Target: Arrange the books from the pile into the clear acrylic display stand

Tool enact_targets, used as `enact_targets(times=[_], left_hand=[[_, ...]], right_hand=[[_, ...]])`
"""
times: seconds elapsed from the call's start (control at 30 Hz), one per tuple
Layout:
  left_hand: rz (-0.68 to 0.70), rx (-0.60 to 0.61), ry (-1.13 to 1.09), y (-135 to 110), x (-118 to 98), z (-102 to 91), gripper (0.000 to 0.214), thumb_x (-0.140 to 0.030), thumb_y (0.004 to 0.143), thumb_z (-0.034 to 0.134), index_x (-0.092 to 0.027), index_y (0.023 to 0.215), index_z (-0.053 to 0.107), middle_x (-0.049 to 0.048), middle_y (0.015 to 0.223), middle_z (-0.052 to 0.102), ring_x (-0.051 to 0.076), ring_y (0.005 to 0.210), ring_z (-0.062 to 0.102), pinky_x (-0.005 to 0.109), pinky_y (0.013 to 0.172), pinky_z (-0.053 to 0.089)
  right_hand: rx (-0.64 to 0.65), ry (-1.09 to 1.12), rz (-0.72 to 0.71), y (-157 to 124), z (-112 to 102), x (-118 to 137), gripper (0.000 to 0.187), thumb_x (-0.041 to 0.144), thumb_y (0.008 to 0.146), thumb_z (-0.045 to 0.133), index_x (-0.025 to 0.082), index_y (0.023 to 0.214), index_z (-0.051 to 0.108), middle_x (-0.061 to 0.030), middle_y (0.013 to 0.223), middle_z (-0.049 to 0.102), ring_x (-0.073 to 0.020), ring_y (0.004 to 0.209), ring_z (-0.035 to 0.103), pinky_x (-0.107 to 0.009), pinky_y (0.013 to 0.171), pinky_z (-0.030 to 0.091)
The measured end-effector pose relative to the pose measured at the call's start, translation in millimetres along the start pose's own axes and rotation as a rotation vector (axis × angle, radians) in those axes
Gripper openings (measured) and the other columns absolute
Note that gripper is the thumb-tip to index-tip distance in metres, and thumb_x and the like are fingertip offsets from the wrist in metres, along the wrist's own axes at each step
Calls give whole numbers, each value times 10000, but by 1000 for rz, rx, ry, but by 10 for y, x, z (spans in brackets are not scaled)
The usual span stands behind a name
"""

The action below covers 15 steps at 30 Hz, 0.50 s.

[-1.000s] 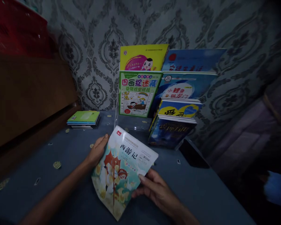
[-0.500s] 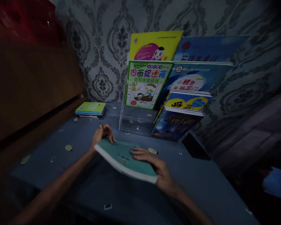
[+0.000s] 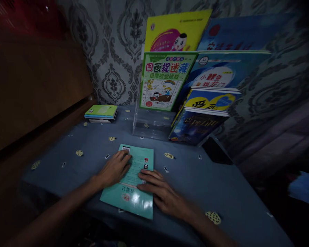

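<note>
A teal book [image 3: 136,200] lies flat near the front of the cloth-covered table, its barcode at the far left corner. Across its left side rests my left hand [image 3: 114,168], fingers stretched over the cover. My right hand [image 3: 161,190] lies on the right edge, its fingers spread on the cover and the thumb side hidden. Neither hand is closed round the book. Beyond them stands a clear acrylic rack [image 3: 150,132] with several books leaning in it, among them a green picture book [image 3: 167,82] and a dark blue book [image 3: 195,127].
A small stack of books [image 3: 101,111] lies at the back left by a wooden cabinet [image 3: 38,92]. A dark flat object [image 3: 216,151] sits right of the rack. Patterned wallpaper [image 3: 113,82] covers the wall behind. The table's front edge is close to my body.
The teal book was held tilted above the table; it now lies flat on it. Both hands came down with it and now rest on its cover. The view tilted lower.
</note>
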<state>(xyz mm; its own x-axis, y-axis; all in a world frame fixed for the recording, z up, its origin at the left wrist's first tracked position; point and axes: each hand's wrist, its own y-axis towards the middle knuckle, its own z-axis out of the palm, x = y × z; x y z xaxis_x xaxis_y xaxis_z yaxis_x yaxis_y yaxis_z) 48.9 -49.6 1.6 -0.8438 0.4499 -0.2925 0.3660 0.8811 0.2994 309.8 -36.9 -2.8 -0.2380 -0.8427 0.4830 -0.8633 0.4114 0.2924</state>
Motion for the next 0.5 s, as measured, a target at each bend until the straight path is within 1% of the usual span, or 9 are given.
enact_targets(times=[0.07,0.17,0.27,0.37,0.43,0.5], left_hand=[[-1,-5,53,1,29,53,336,-278,991,397,-183,1296,500,152,1389,506,286,1298,469,472,1040,449],[8,30,116,74,42,119,385,-269,990,388,-162,1347,482,167,1428,501,298,1341,455,498,1073,418],[40,57,117,260,-4,156,406,-234,980,393,-155,1367,486,167,1420,523,290,1336,467,497,1078,402],[72,99,88,509,-81,184,421,-222,978,389,-158,1382,491,159,1414,532,285,1311,485,494,1079,384],[77,152,82,656,-124,204,436,-226,984,378,-166,1403,480,154,1435,513,291,1317,475,498,1082,371],[75,207,82,752,-150,227,452,-216,985,371,-184,1427,461,148,1475,470,298,1356,432,502,1080,367]], right_hand=[[-11,-33,24,-14,-5,-23,594,1,794,498,292,1300,611,-57,1470,519,-248,1414,396,-559,1148,330],[-57,-63,53,-32,-19,-91,599,6,774,489,275,1293,619,-75,1477,508,-263,1410,400,-569,1141,335],[-125,-92,94,-34,-34,-177,570,11,769,468,242,1260,643,-103,1459,520,-269,1394,417,-559,1107,387],[-185,-129,171,-25,-38,-238,475,76,823,483,224,1239,660,-132,1416,549,-284,1341,472,-547,1065,430],[-204,-144,228,-18,-36,-256,417,136,862,497,217,1236,664,-141,1387,568,-292,1294,510,-548,1042,444],[-210,-139,261,-13,-34,-265,382,178,892,501,221,1233,666,-135,1367,583,-288,1247,545,-543,1024,452]])
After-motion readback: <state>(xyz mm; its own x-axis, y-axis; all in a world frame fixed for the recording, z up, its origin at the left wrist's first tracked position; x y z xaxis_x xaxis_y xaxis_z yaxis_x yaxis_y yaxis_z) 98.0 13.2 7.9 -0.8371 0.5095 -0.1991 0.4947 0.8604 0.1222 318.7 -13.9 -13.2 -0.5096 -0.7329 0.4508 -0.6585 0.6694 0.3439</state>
